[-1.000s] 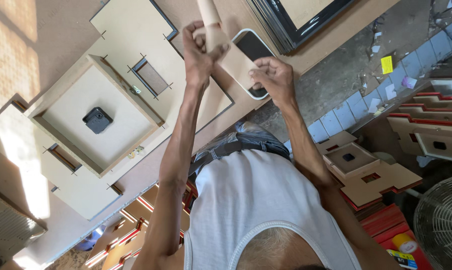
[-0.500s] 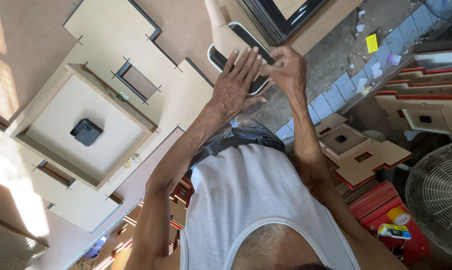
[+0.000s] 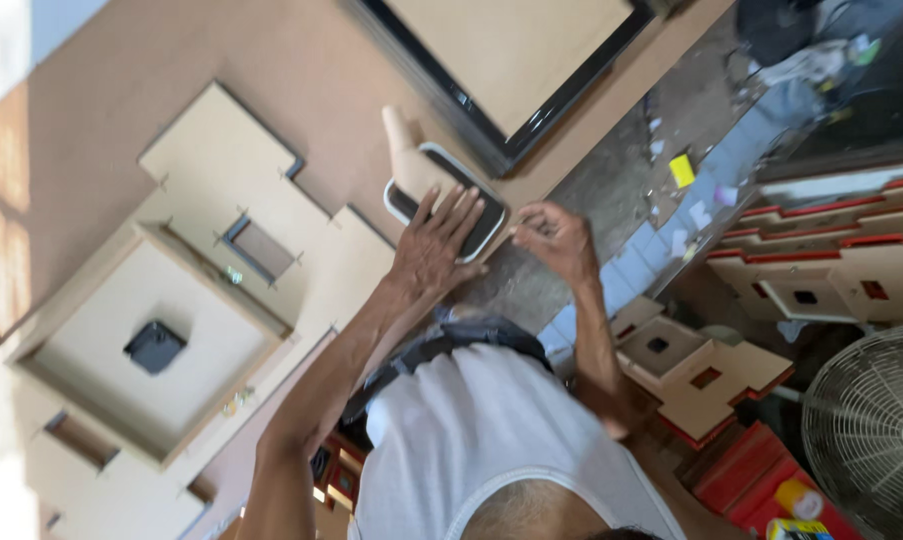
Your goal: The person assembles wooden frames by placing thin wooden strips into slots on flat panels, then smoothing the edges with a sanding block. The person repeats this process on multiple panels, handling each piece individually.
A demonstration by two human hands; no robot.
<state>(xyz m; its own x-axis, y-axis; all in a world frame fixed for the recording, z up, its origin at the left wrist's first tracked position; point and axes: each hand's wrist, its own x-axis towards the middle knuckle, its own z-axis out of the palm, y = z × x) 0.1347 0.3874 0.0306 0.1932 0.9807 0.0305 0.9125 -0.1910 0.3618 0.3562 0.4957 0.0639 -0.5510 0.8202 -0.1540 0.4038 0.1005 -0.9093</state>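
My left hand (image 3: 436, 245) lies flat, fingers spread, on a dark rounded panel with a pale rim (image 3: 476, 228). The panel rests on the brown tabletop (image 3: 301, 60) near its edge. A beige wooden handle-like piece (image 3: 403, 150) sticks out from the panel's far end. My right hand (image 3: 556, 240) hovers just right of the panel's corner with its fingers curled in. I cannot see anything in it.
A shallow wooden box with a small black module (image 3: 156, 345) sits at left among flat cut panels (image 3: 221, 170). A black-framed board (image 3: 511, 60) lies above. Stacked red-edged wooden parts (image 3: 831, 270), a fan (image 3: 871, 420) and red boxes (image 3: 741, 470) stand on the right.
The panel was raised, my left hand gripping its beige end. It now lies on the table under my flat left hand, and my right hand has come off it to the right.
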